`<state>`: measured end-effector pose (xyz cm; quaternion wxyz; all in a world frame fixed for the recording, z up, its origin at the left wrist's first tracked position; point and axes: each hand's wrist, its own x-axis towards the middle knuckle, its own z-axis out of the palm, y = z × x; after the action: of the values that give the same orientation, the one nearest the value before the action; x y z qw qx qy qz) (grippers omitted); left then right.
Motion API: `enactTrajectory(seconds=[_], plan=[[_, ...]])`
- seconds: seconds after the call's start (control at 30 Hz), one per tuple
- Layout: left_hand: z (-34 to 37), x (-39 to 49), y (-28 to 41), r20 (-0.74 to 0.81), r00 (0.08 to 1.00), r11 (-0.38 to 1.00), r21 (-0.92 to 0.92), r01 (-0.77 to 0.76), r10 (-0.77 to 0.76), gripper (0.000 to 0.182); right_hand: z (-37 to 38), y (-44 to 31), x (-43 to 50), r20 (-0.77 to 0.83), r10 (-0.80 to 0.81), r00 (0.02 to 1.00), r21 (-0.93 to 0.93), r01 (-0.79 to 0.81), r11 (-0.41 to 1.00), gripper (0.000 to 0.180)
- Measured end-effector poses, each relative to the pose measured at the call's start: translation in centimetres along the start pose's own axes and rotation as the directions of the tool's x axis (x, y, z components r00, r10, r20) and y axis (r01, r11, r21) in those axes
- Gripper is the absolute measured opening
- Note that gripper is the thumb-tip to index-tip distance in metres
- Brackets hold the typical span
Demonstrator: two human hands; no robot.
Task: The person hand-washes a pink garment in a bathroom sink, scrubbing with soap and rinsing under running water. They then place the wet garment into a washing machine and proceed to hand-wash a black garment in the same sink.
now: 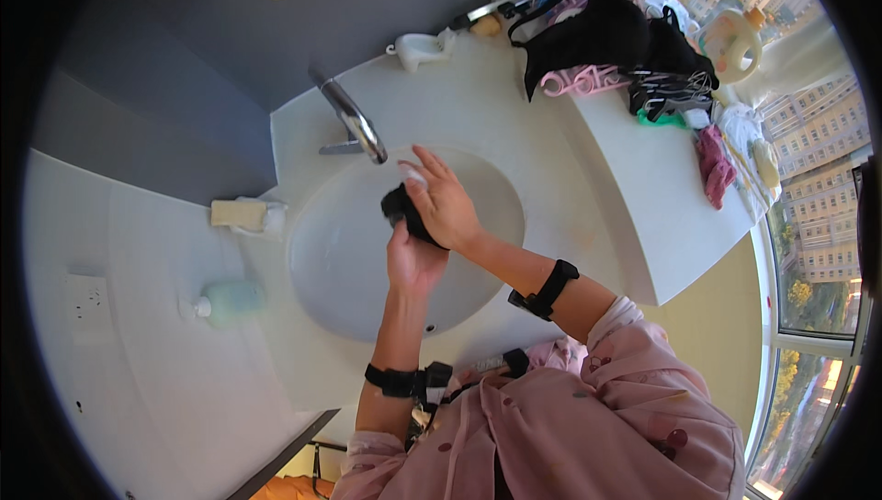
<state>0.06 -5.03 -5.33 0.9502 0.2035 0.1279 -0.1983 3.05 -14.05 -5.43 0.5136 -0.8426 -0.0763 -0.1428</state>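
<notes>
Above the white washbasin (pixel 324 279), my left hand (pixel 413 262) holds a bunched black cloth (pixel 417 221) from below. My right hand (pixel 446 205) lies over the cloth and presses it against the left, fingers stretched toward the faucet. A small white thing (pixel 412 173), foam or a bit of soap, shows at the right thumb and fingertips; which of the two I cannot tell. Much of the cloth is hidden between the palms. The chrome faucet (pixel 355 118) ends just beyond my fingers, and I see no water running from it.
Left of the basin are a pale soap bar (pixel 238 213) and a pump bottle of greenish liquid (pixel 234 302). A white ceramic holder (pixel 422 49) stands behind. On the right ledge (pixel 661 211) lie a black bra (pixel 592 32), pink hangers (pixel 586 80), a detergent jug (pixel 730 45) and a mauve cloth (pixel 715 166).
</notes>
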Motion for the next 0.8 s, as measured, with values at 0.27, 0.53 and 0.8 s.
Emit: enactTrajectory(seconds=[0.27,0.53,0.8], plan=[[0.5,-0.2,2.2,0.075,0.993,0.971,-0.230,-0.068,0.088,0.036,-8.1,2.9,11.3,0.501,0.660,0.560,0.437,-0.822,0.365,0.048],[-1.2,1.0,4.2,-0.136,0.991,0.999,-0.051,-0.012,0.005,0.034,-7.5,9.0,22.5,0.460,0.773,0.437,0.489,-0.851,0.190,0.056],[-1.3,0.7,5.7,-0.271,0.961,0.992,0.124,-0.019,0.052,0.039,-1.4,11.0,26.3,0.239,0.738,0.631,0.560,-0.711,0.427,0.054]])
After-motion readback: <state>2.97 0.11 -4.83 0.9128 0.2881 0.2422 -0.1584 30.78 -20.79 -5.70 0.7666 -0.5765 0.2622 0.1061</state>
